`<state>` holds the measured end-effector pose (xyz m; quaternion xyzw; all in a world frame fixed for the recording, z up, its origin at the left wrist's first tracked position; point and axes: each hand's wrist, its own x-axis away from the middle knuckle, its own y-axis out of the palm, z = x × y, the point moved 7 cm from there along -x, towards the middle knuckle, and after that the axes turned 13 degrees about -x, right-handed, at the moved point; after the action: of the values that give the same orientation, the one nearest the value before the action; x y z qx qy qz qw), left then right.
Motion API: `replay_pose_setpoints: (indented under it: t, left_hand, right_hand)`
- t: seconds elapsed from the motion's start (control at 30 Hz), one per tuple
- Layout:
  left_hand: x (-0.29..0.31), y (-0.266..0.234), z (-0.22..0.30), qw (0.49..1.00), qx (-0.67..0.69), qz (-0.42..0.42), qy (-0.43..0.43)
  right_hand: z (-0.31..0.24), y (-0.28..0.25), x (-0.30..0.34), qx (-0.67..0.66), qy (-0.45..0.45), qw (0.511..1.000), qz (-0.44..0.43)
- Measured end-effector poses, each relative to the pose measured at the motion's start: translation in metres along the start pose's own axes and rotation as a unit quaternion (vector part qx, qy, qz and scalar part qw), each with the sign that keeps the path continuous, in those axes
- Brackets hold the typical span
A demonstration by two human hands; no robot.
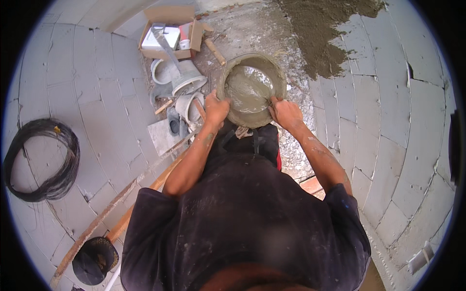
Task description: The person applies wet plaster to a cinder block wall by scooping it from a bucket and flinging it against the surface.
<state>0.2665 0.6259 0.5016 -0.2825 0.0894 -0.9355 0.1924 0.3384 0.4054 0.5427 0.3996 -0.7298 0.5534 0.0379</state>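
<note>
Both my hands grip a round grey bucket (248, 121) by its rim, in front of my body. Wet grey mortar (247, 89) fills much of it and glistens on top. On the left side of the rim, my left hand (217, 107) is closed with its fingers over the edge. Opposite it, my right hand (287, 114) is closed on the right side of the rim, thumb toward the inside. The bucket's mouth faces up toward me; its underside is hidden.
Left of the bucket lie white buckets (193, 82), a wooden handle (214, 51) and an open cardboard box (195, 42). Block walls rise on both sides; mortar (320, 36) coats the right one. A black wire coil (68, 169), a wooden beam (109, 206) and a dark cap (92, 262) are at left.
</note>
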Motion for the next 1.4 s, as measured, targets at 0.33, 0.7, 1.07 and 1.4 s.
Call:
replay_pose_setpoints:
  t: [0.33, 0.7, 1.07, 1.4]
  left_hand:
    - [-0.011, -0.039, -0.042, 0.998, 0.014, 0.054, -0.023]
    - [-0.035, -0.041, -0.035, 0.991, 0.092, 0.058, -0.082]
    - [-0.036, -0.015, -0.021, 0.982, 0.115, 0.105, -0.111]
    - [-0.068, 0.040, 0.058, 0.998, 0.047, 0.045, -0.020]
  right_hand:
    - [-0.013, 0.019, 0.034, -0.090, 0.003, 0.995, 0.041]
    - [-0.030, -0.073, 0.022, -0.126, -0.082, 0.981, 0.121]
    - [0.296, -0.330, -0.006, -0.331, 0.164, 0.846, 0.385]
    - [0.108, -0.180, -0.017, 0.016, -0.020, 0.989, 0.142]
